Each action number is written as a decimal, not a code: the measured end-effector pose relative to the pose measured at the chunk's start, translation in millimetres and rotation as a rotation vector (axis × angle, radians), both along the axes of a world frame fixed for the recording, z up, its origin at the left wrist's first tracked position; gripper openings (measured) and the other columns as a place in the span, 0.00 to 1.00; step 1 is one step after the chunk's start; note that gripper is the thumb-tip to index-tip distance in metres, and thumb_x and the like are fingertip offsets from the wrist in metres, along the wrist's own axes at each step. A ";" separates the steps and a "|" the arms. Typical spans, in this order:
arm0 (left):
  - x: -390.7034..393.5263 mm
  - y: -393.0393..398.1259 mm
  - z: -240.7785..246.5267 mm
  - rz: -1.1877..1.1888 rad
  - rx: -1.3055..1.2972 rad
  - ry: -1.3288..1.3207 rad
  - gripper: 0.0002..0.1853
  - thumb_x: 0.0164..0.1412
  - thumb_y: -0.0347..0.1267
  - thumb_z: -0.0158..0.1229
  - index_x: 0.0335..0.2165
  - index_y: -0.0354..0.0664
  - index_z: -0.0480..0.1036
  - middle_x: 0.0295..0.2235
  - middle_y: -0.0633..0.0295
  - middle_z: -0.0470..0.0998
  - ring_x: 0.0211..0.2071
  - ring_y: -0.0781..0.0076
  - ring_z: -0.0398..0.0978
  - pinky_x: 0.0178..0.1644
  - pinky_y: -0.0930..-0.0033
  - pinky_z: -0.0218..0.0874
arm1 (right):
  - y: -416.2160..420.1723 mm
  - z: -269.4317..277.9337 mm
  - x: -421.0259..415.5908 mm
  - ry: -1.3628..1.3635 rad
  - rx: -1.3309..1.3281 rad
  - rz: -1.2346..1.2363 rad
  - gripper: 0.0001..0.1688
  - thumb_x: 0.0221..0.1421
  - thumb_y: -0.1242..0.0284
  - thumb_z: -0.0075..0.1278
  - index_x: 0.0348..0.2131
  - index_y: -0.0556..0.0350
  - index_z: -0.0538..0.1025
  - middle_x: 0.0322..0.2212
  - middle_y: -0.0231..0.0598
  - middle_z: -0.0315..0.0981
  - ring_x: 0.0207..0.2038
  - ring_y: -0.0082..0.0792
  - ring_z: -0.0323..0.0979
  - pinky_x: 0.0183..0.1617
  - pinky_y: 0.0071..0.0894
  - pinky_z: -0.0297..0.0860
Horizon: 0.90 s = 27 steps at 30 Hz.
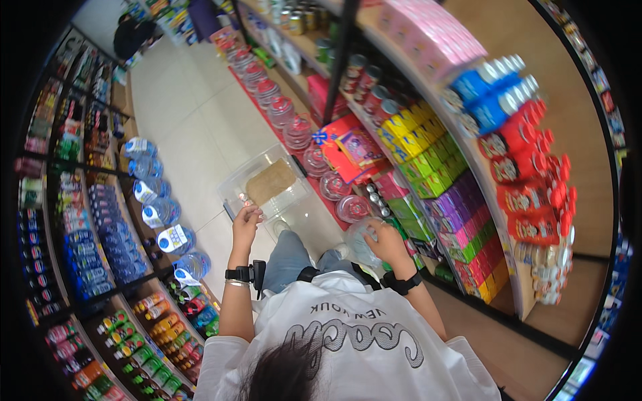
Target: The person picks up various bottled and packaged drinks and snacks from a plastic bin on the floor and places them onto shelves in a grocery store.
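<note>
My left hand [246, 228] is at the near left corner of a clear plastic tub [301, 193] on the floor, fingers bent. A small white and reddish item [245, 199] shows just beyond the fingertips; I cannot tell whether the hand holds it or it lies in the tub. Inside the tub is a flat brown piece [271, 183], perhaps cardboard. To the right, my right hand [388, 243] has thumb and fingers at the edge of a translucent plastic item [362, 243], a bag or a jug, gripping it beside the lower shelf.
Large clear jugs with red caps [282, 111] line a red strip along the right shelving. Boxed drinks [431, 175] and red pouches [524, 200] fill those shelves. Big water bottles [163, 211] stand before the left drink shelves [108, 235]. A person [131, 37] crouches at the aisle's far end.
</note>
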<state>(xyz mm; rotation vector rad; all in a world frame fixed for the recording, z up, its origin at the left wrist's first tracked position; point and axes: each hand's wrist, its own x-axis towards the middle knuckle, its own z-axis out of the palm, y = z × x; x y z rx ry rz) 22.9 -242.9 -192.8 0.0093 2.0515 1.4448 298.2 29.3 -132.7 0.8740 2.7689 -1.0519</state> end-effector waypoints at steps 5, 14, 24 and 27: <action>-45.2 -54.0 -35.3 0.120 -0.028 -0.053 0.12 0.60 0.30 0.52 0.42 0.38 0.74 0.35 0.60 0.80 0.31 0.74 0.77 0.31 0.75 0.62 | -23.9 -8.9 -77.1 -0.199 -0.028 0.083 0.21 0.52 0.63 0.54 0.44 0.52 0.73 0.33 0.53 0.77 0.37 0.56 0.75 0.42 0.51 0.71; -79.8 -139.7 -118.0 0.197 -0.075 -0.066 0.11 0.58 0.31 0.56 0.38 0.36 0.76 0.30 0.60 0.80 0.28 0.75 0.77 0.35 0.73 0.68 | -83.6 -27.0 -212.3 -0.288 -0.096 0.350 0.21 0.54 0.65 0.54 0.46 0.54 0.73 0.35 0.54 0.77 0.39 0.55 0.75 0.43 0.49 0.70; -72.8 -151.8 -220.3 0.406 -0.137 -0.216 0.11 0.56 0.32 0.59 0.37 0.39 0.77 0.29 0.58 0.80 0.28 0.73 0.77 0.36 0.72 0.68 | -118.1 -121.8 -327.5 -0.348 -0.231 0.635 0.20 0.54 0.67 0.53 0.46 0.54 0.72 0.34 0.49 0.76 0.36 0.50 0.75 0.41 0.44 0.70; -80.6 -141.9 -269.3 0.405 -0.168 -0.314 0.12 0.57 0.34 0.58 0.38 0.40 0.76 0.30 0.60 0.80 0.29 0.74 0.77 0.34 0.72 0.67 | -132.9 -203.8 -361.3 -0.418 -0.385 0.653 0.20 0.53 0.68 0.53 0.45 0.54 0.72 0.33 0.48 0.76 0.34 0.48 0.75 0.39 0.42 0.71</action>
